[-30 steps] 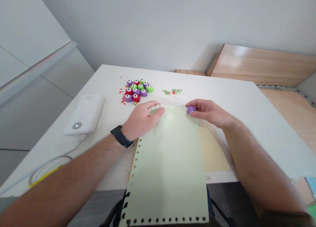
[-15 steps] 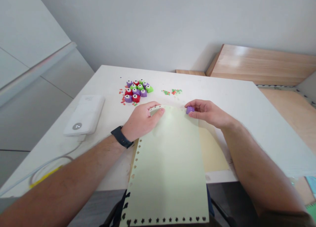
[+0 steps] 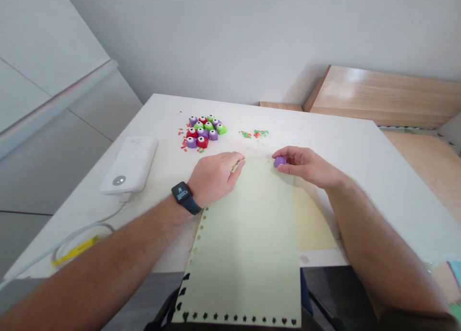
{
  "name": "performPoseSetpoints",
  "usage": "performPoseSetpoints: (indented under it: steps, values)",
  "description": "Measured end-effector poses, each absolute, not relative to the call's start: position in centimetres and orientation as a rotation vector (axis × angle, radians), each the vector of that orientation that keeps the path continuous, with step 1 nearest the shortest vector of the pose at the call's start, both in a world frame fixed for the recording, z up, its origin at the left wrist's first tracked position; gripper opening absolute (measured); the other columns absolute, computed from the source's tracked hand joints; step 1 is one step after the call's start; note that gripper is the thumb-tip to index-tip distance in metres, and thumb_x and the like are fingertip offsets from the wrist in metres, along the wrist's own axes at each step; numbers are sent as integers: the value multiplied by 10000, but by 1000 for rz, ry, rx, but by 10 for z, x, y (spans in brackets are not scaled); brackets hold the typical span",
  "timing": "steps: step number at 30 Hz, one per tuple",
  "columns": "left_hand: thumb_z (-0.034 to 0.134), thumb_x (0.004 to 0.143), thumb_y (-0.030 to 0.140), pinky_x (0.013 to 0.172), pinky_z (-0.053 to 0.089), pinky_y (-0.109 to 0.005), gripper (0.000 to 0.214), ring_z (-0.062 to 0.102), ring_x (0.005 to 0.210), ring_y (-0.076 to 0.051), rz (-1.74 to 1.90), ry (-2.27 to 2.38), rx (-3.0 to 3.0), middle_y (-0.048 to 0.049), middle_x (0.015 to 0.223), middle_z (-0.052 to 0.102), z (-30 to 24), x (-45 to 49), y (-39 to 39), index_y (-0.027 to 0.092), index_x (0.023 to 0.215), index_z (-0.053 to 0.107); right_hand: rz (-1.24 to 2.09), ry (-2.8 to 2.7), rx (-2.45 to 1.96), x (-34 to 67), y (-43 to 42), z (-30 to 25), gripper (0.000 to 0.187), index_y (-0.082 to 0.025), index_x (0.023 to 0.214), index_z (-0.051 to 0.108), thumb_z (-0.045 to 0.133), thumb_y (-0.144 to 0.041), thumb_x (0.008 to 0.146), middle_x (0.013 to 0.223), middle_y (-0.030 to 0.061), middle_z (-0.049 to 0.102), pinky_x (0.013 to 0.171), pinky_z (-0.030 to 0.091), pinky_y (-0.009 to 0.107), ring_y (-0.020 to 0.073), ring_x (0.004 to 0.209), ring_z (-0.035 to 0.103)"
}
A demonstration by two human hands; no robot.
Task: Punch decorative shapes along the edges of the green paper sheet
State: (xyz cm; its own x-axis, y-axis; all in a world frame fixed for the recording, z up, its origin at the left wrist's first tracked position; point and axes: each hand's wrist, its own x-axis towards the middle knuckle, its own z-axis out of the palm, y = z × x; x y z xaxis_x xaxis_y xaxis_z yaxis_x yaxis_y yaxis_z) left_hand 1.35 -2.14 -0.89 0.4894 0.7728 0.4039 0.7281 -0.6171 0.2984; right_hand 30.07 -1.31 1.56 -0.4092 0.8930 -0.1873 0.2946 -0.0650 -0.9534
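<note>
A pale green sheet of paper (image 3: 248,244) lies over the table's front edge and hangs past it, with star and heart holes along its left and bottom edges. My left hand (image 3: 218,175), a dark watch on its wrist, is closed on the sheet's far left corner, fingers folded over it. At the far right corner my right hand (image 3: 306,165) holds a small purple paper punch (image 3: 280,162) between thumb and fingers. Whether the sheet sits inside the punch's slot I cannot tell. Under the sheet shows a yellowish board (image 3: 313,220).
Several red, green and purple punches (image 3: 202,142) stand grouped at the back left. Red and green paper bits (image 3: 261,133) lie scattered near them. To the left are a white power bank (image 3: 131,163) with a cable and a yellow strip (image 3: 77,250). The white table (image 3: 363,177) meets a wall.
My left hand has turned over, its thumb and fingers now pinched at the sheet's corner and the watch face showing. My right hand keeps the purple punch at the far right corner, slightly turned.
</note>
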Motion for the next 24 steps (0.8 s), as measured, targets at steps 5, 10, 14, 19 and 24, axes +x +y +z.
performPoseSetpoints:
  steps: [5, 10, 14, 19, 24]
  values:
    - [448, 1055, 299, 742, 479, -339, 249, 729, 906, -202, 786, 1351, 2752, -39, 1032, 778, -8, 15, -24, 198, 1084, 674, 1491, -1701, -1289, 300, -13, 16, 363, -194, 1145, 703, 798, -341, 827, 1022, 48, 695, 865, 467, 358, 183, 914, 612]
    - [447, 1058, 305, 694, 461, -340, 247, 728, 871, -200, 779, 1358, 2798, -24, 1013, 777, -6, 14, -26, 208, 1087, 672, 1490, -1716, -1287, 302, -14, 16, 367, -207, 1150, 701, 799, -356, 829, 1021, 46, 701, 839, 472, 361, 181, 891, 611]
    - [451, 1056, 301, 700, 465, -340, 245, 729, 882, -201, 773, 1364, 2779, -22, 1018, 775, -6, 14, -26, 205, 1093, 673, 1490, -1708, -1284, 302, -13, 14, 385, -207, 1150, 701, 809, -373, 820, 1020, 51, 708, 833, 481, 367, 183, 884, 616]
    - [442, 1058, 302, 754, 476, -333, 260, 726, 917, -202, 777, 1362, 2698, -37, 1026, 773, -6, 15, -26, 197, 1100, 676, 1483, -1708, -1278, 302, -14, 14, 394, -208, 1152, 703, 814, -382, 816, 1022, 53, 711, 835, 491, 370, 184, 885, 622]
    - [482, 1036, 313, 755, 463, -317, 243, 702, 840, -187, 853, 1353, 2497, -40, 952, 768, -7, 15, -25, 182, 1055, 686, 1481, -1690, -1266, 301, -14, 17, 403, -211, 1159, 701, 816, -379, 811, 1024, 53, 708, 849, 496, 382, 189, 893, 624]
